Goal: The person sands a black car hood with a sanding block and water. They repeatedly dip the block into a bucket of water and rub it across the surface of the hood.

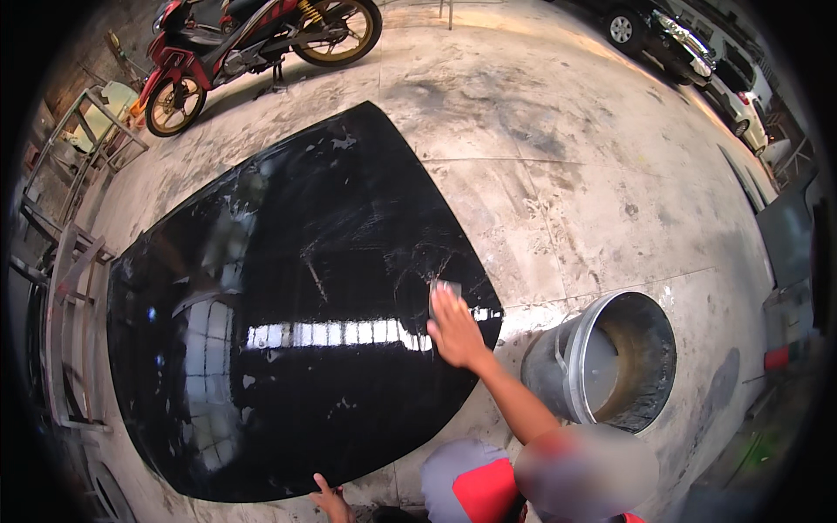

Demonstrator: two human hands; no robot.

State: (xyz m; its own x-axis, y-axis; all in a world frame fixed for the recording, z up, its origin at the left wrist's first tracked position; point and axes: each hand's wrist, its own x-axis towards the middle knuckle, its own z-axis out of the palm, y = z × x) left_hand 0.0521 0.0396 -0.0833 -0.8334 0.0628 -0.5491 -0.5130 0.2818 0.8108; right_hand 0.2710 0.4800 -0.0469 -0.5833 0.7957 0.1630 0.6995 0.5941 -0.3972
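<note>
The fingers (448,307) of the right hand (459,338) lie nearly straight and close together, laid flat over a thin grey rectangular pad (453,286) rather than curled round it; whether the thumb pinches its edge, I cannot tell. The pad lies against a large, glossy black, gently curved vehicle panel (288,392), near its right-hand corner. The panel itself lies on the stained pale concrete floor (488,105), its surface marked with pale scuffs and small light patches. At the panel's near edge is the left hand (330,503), one digit pointing up toward the rim; most of it is cut off by the lower border, so how far it is open and whether it grips the edge cannot be told.

Just beside the panel's right side stands a round grey bucket (547,364) with what looks like murky liquid inside.

As I judge it, the pad could slip from under such flat fingers if the surface is slick. Grit caught beneath it could cut fresh scratches, and uneven fingertip pressure could leave grooves. Leaning hard near the corner might shift the panel, while a careless elbow could knock the bucket.
</note>
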